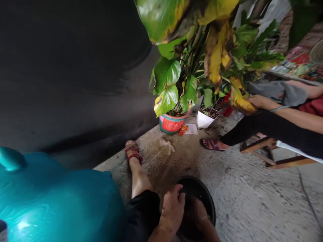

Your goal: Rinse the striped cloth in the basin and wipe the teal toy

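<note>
A round black tub (213, 205) stands on the concrete floor at the bottom of the view. Over its left side is my left hand (173, 205), its fingers curled inward; whatever lies between them is hidden. My right hand (199, 209) reaches down inside the tub, where its fingers are lost in shadow and blur. The tub's contents are too dark to make out.
Left, a glossy teal plastic object (63, 198) stands by a dark wall (75, 84). Ahead are a leafy plant in a red-and-green pot (171, 124) and a white pot (205, 119). Another person's hand (259, 102) is at right, above a wooden stool (287, 163).
</note>
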`<state>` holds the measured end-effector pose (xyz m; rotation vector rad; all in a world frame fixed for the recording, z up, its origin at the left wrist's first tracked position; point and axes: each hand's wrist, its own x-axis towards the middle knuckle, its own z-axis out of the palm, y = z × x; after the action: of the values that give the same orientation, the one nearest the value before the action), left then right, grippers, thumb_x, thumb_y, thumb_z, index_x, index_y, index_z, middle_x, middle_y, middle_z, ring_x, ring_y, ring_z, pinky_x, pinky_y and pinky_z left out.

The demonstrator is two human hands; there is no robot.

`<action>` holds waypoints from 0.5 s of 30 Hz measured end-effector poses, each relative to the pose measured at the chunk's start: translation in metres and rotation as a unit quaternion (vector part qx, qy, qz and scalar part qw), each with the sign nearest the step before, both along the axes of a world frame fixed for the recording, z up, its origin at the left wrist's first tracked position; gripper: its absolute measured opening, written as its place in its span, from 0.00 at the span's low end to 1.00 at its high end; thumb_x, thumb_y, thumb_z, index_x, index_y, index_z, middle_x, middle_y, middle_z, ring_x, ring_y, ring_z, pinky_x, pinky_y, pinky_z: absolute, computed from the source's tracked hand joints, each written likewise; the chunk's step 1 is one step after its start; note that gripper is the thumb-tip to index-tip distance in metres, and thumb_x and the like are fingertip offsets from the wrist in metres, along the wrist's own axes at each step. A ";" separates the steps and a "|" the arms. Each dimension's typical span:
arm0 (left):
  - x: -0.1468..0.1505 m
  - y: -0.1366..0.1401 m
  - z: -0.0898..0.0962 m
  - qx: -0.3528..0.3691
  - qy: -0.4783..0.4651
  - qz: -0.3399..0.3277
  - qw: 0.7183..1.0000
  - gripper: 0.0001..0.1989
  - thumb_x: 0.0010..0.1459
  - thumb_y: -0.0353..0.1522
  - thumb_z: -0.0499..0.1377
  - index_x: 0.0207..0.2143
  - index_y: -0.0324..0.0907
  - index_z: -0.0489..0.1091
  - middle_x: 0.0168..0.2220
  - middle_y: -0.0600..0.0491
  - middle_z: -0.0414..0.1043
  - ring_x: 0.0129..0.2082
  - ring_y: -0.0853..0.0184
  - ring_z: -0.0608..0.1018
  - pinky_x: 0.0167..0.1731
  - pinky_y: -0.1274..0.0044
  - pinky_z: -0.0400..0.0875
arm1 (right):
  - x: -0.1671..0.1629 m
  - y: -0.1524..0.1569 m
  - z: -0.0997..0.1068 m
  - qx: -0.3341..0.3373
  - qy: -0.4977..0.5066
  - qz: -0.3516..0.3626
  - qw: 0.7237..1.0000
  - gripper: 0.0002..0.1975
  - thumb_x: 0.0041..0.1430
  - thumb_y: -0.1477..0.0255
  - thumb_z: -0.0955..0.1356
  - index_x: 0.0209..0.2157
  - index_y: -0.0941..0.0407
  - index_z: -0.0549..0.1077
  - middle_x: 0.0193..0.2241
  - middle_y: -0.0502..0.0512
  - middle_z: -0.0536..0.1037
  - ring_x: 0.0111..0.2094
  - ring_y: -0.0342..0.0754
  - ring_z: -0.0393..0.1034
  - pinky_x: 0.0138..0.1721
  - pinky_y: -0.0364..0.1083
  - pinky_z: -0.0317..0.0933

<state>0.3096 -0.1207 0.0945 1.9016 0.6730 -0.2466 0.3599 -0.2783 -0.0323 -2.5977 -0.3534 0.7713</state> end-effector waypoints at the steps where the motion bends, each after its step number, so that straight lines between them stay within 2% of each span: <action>1: 0.001 -0.002 0.000 0.001 0.010 -0.019 1.000 0.20 0.56 0.31 0.50 0.50 0.40 0.69 0.49 0.47 0.74 0.51 0.64 0.74 0.55 0.72 0.65 | 0.003 -0.007 0.011 0.021 0.001 0.004 1.000 0.18 0.50 0.83 0.65 0.43 0.55 0.73 0.39 0.55 0.78 0.43 0.47 0.72 0.47 0.44 0.63; 3: 0.004 -0.007 -0.003 -0.001 0.011 -0.063 0.998 0.24 0.53 0.27 0.52 0.54 0.40 0.67 0.53 0.46 0.70 0.55 0.64 0.70 0.58 0.73 0.61 | 0.007 -0.021 0.037 0.067 0.004 0.016 0.998 0.23 0.44 0.84 0.63 0.42 0.53 0.74 0.40 0.53 0.79 0.45 0.46 0.72 0.48 0.42 0.62; 5: 0.005 -0.013 -0.009 -0.008 -0.015 -0.116 0.993 0.31 0.47 0.23 0.53 0.57 0.41 0.64 0.58 0.47 0.64 0.59 0.65 0.66 0.61 0.74 0.57 | 0.011 -0.032 0.066 0.106 0.001 0.027 0.994 0.23 0.42 0.81 0.63 0.42 0.54 0.74 0.41 0.52 0.79 0.44 0.47 0.72 0.48 0.43 0.62; 9: 0.008 -0.024 -0.022 -0.017 -0.028 -0.225 0.974 0.46 0.35 0.23 0.61 0.61 0.46 0.57 0.65 0.46 0.52 0.63 0.57 0.60 0.61 0.71 0.56 | 0.013 -0.040 0.126 0.168 0.003 0.036 0.985 0.19 0.45 0.76 0.63 0.40 0.53 0.75 0.38 0.51 0.79 0.41 0.48 0.73 0.44 0.45 0.64; 12: 0.010 -0.029 -0.025 -0.029 0.012 -0.247 0.969 0.54 0.28 0.25 0.67 0.62 0.48 0.55 0.67 0.45 0.46 0.64 0.50 0.57 0.61 0.66 0.56 | 0.013 -0.038 0.163 0.224 0.040 0.029 0.973 0.16 0.48 0.72 0.63 0.40 0.52 0.75 0.36 0.49 0.79 0.38 0.48 0.72 0.41 0.44 0.64; 15: 0.011 -0.030 -0.020 -0.046 -0.011 -0.226 0.973 0.49 0.32 0.30 0.68 0.61 0.51 0.58 0.66 0.48 0.49 0.63 0.54 0.60 0.60 0.68 0.57 | 0.011 -0.034 0.184 0.260 0.063 0.007 0.964 0.16 0.49 0.70 0.65 0.41 0.52 0.75 0.37 0.49 0.78 0.39 0.48 0.72 0.42 0.44 0.63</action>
<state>0.3204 -0.1512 0.0746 1.9450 0.2010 -0.5341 0.3713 -0.3118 0.1513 -2.0480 -0.4647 0.7266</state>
